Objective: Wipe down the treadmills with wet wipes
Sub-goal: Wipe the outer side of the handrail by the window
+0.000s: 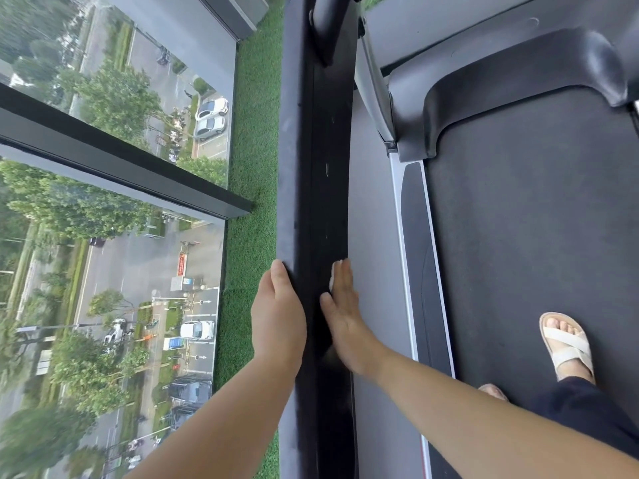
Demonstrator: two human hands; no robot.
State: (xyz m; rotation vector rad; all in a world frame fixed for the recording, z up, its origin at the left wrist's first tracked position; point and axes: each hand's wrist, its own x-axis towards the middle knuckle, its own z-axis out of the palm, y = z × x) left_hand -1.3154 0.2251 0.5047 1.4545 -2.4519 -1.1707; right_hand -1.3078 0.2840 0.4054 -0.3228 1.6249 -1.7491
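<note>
A long black treadmill handrail [321, 167] runs from the bottom of the head view to the top centre. My left hand [278, 316] grips its left edge, fingers wrapped over the side. My right hand [340, 312] lies flat on the rail's right side with straight fingers, pressing a white wet wipe [334, 276] against it. Only a small edge of the wipe shows beside my fingers. The dark treadmill belt [536, 236] lies below to the right.
My sandalled foot [567, 344] stands on the belt at the lower right. A grey side strip [415, 254] borders the belt. Green artificial turf [252, 167] lies left of the rail, then floor-to-ceiling windows [114, 236] over a street.
</note>
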